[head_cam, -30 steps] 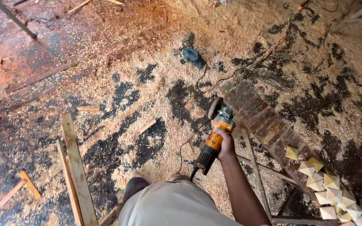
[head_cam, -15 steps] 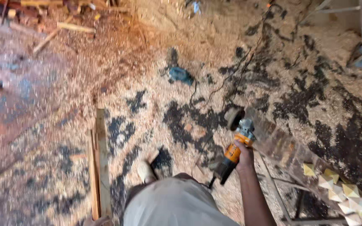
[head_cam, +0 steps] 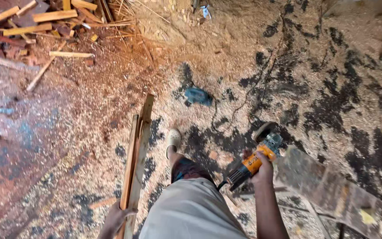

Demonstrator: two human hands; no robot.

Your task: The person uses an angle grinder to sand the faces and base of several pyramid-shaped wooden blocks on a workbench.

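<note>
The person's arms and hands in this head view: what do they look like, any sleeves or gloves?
Both hands are bare, with no gloves. The right hand joins a bare forearm with no sleeve, watch or band showing. Only part of the left hand shows at the bottom edge, with a bare wrist. Light beige clothing covers the body between them.

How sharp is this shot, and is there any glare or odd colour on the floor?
Head view: mostly sharp on the orange angle grinder in the right hand; the wooden slats gripped by the left hand are crisp, while the dark bench at lower right smears softly. Light is flat and shadowless, no glare; a reddish cast tints the sawdust floor at left.
</note>
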